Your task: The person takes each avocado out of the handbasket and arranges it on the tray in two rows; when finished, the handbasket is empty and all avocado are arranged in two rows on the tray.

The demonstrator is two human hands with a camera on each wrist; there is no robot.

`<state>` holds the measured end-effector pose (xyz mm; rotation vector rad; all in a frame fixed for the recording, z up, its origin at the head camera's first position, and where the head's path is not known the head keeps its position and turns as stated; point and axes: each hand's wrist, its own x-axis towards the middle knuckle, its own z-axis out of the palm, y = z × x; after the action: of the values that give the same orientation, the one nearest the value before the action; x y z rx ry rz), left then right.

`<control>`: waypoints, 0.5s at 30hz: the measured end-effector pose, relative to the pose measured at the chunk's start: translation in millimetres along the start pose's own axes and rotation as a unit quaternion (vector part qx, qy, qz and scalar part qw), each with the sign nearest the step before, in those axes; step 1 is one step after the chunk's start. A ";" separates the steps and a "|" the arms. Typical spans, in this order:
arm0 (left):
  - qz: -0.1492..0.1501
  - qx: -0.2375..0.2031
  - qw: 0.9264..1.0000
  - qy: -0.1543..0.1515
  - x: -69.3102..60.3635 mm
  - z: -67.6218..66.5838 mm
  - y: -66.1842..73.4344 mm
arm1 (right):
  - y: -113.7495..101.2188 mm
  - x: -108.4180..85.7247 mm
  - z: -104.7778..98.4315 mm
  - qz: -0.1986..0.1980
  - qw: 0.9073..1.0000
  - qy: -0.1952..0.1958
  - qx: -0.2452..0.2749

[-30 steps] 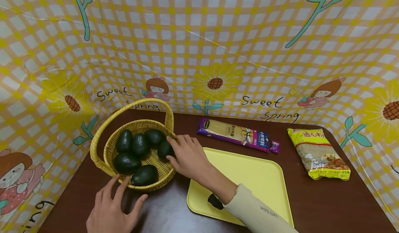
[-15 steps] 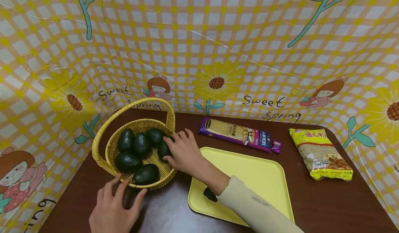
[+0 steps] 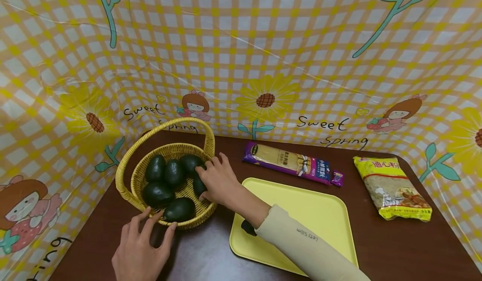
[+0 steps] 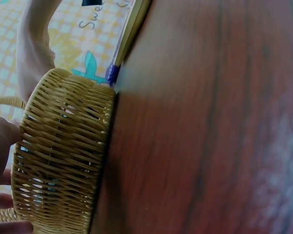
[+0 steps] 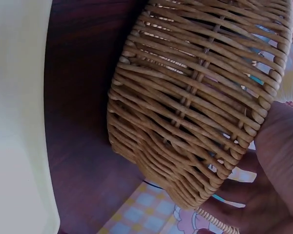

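Note:
A yellow wicker basket (image 3: 196, 220) with an arched handle holds several dark green avocados (image 3: 158, 194). My right hand (image 3: 220, 182) reaches over the basket's right rim. Its fingers and thumb are bent round the rightmost avocado (image 3: 198, 186), which is partly hidden by the hand. My left hand (image 3: 141, 245) is at the near left rim, fingers spread and loosely bent, fingertips by the rim near the front avocado (image 3: 180, 209). In the left wrist view, the left thumb (image 4: 2, 139) touches the wicker rim. In the right wrist view, the right hand (image 5: 263, 190) is beyond the basket wall (image 5: 185, 97).
A pale yellow tray (image 3: 301, 214) lies right of the basket, partly under the right forearm. Behind it are a purple pasta packet (image 3: 286, 162) and a small purple sachet (image 3: 337, 178). A yellow food bag (image 3: 391, 187) lies at right. Patterned cloth (image 3: 263, 42) surrounds the dark table (image 3: 406, 247).
My right hand has shifted slightly left and its fingers have closed in round the rightmost avocado. The left hand stays by the rim. The head view has turned slightly left.

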<state>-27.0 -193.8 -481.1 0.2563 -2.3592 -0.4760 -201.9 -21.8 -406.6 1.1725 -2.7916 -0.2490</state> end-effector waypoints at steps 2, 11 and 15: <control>0.000 0.001 1.000 0.001 -0.4 0.0 -0.3 | -0.7 1.5 -0.2 0.000 1.000 -0.010 0.000; 0.006 0.005 1.000 0.000 0.0 -0.8 -1.7 | -1.6 6.8 -4.4 0.004 0.999 -0.049 -0.010; 0.006 0.004 1.000 0.002 -0.8 -1.0 -2.2 | -2.6 8.3 -3.5 0.000 0.998 -0.057 -0.014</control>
<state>-25.7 -195.8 -481.8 0.2474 -2.3584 -0.4599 -205.3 -29.9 -403.4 1.1874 -2.8744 -0.3659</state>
